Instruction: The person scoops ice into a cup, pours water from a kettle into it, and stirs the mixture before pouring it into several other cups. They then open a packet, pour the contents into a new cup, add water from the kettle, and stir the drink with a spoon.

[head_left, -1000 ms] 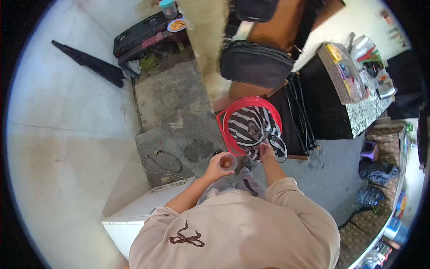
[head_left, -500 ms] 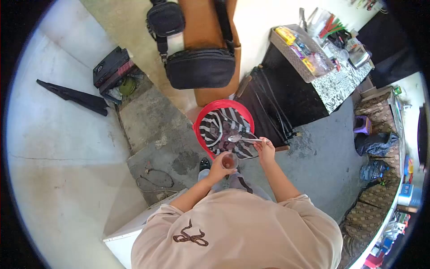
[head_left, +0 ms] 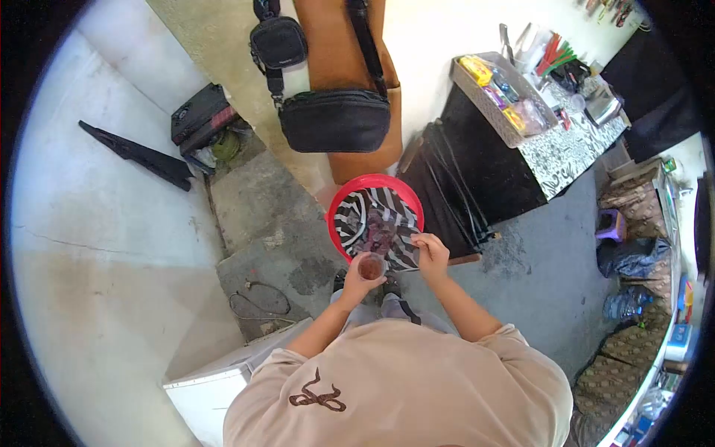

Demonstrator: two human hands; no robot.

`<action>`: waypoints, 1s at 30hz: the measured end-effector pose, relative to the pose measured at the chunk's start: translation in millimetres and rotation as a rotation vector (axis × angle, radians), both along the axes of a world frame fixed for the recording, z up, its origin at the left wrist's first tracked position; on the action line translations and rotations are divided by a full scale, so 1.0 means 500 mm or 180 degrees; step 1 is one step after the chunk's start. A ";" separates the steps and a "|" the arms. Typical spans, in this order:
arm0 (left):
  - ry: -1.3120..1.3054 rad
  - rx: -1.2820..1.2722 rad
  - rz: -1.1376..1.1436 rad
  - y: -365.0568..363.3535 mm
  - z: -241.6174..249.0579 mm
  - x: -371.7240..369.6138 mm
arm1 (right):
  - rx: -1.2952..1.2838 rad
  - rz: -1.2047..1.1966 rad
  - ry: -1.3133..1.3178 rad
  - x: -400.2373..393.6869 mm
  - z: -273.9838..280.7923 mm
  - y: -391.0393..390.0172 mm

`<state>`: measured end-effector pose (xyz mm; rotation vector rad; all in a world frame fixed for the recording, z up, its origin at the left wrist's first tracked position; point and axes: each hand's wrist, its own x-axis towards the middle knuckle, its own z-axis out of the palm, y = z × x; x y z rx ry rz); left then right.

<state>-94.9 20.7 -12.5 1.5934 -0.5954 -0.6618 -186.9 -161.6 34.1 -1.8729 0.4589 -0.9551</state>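
Observation:
My left hand [head_left: 354, 284] is wrapped round a clear cup [head_left: 370, 268] with reddish-brown contents, held just in front of the near rim of a red tub [head_left: 337, 202]. Closed in a pinch, my right hand [head_left: 433, 259] is at the tub's right near side. It grips a spoon, which barely shows now; its bowl cannot be made out. Black-and-white striped cloth [head_left: 403, 211] lies in the tub, with a see-through purplish thing [head_left: 378, 232] on top of it.
Beyond the tub, black bags [head_left: 337, 121] hang against a brown panel [head_left: 328, 45]. On the right stands a black-draped table [head_left: 484, 149] with a basket [head_left: 514, 134] of packets. A white box [head_left: 205, 387] is at lower left, and a cord [head_left: 261, 298] lies on the floor.
My right hand has moved slightly left and down, and the spoon, plain to see before, is now mostly out of sight. My left hand has shifted a little left with the cup.

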 end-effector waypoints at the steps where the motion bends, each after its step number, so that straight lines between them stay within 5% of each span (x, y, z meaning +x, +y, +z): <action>1: 0.0114 -0.0108 0.0107 0.013 -0.018 -0.001 | -0.0246 -0.0103 0.0078 0.017 -0.026 -0.005; 4: 0.0005 0.0045 0.0268 0.054 -0.037 0.009 | 0.0634 -0.0281 0.0656 0.069 -0.127 0.006; 9: -0.0424 0.0531 0.0405 0.125 -0.012 0.022 | 0.1603 -0.0619 0.0445 0.139 -0.388 0.039; 12: -0.0485 0.0780 0.0419 0.158 0.024 0.028 | 0.1863 -0.0930 0.0644 0.147 -0.429 0.070; 20: -0.0220 0.0922 0.0317 0.186 0.030 0.044 | 0.4248 -0.1816 -0.0393 0.150 -0.522 0.096; 30: -0.0864 0.1070 -0.0275 0.118 0.044 0.052 | 0.4489 -0.1474 -0.0331 0.148 -0.509 0.088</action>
